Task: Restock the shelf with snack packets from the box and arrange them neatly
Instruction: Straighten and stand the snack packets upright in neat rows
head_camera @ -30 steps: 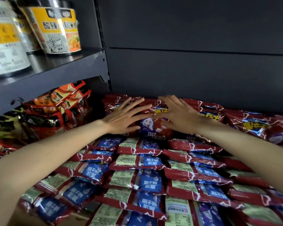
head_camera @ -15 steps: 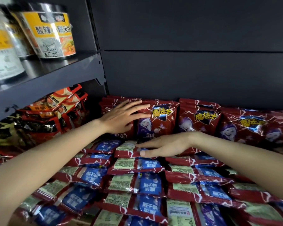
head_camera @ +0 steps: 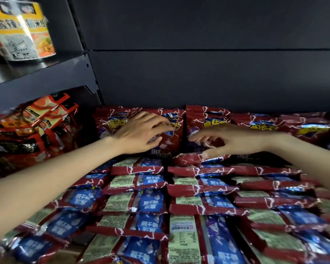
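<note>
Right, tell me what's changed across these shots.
The right hand came down from the upright packets, swept across the flat rows, and now curls its fingers with the thumb on a flat red packet. The left hand stayed spread on the upright packet at the back. The flat rows look unchanged.

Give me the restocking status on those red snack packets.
Done: flat rows of red foil snack packets cover the shelf. In hand: left hand presses the upright back-row packets; right hand touches a loose red packet. Left: settling that packet; the box is unseen.
</note>
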